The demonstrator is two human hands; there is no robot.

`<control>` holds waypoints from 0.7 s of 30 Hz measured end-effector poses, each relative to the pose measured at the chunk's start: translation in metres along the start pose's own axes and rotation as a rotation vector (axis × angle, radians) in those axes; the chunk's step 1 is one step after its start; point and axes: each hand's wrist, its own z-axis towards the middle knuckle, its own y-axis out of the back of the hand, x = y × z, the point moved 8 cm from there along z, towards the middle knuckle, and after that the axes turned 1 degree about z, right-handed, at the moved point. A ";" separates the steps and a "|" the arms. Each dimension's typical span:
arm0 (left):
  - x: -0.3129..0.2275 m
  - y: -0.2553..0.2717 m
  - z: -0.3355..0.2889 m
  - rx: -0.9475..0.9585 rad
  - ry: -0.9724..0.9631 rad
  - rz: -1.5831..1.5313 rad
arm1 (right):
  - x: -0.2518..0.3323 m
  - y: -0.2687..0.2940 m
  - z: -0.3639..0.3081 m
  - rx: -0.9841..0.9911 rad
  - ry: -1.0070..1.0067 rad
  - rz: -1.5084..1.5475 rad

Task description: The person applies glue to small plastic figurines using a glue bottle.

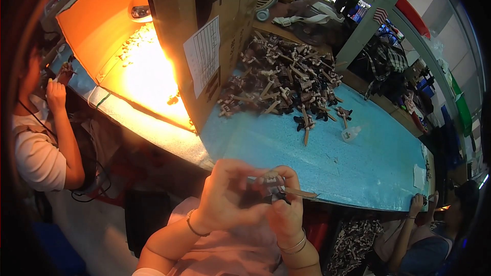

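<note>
Just in front of my body, at the near edge of a blue tabletop (307, 163), I hold a small toy figurine (272, 179) with a flat tan blade-like piece (302, 192) sticking out to the right. My left hand (227, 194) curls round its left side, fingers partly blurred. From the right, my right hand (287, 220) grips it between thumb and fingers. Much of the figurine is hidden by my fingers. Beyond my hands lies a big heap of similar brown and cream figurines (286, 74), with a small clear bottle (351, 133) to its right.
A tall cardboard panel (176, 0) bearing a paper sheet (202, 56) stands left of the heap. Behind it, a lamp (140, 11) glares over an orange-lit enclosure. Co-workers sit at left (41, 158) and lower right (424, 250). Small parts (353, 243) fill a space below the table.
</note>
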 end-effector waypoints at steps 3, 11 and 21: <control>0.015 -0.004 -0.008 0.022 0.099 -0.159 | -0.002 0.001 -0.001 -0.021 -0.005 0.012; -0.007 -0.006 -0.007 0.094 -0.195 0.046 | 0.037 -0.004 -0.009 0.129 0.253 -0.478; -0.028 -0.030 -0.002 0.218 -0.474 0.631 | 0.089 -0.033 -0.016 0.131 0.674 -1.218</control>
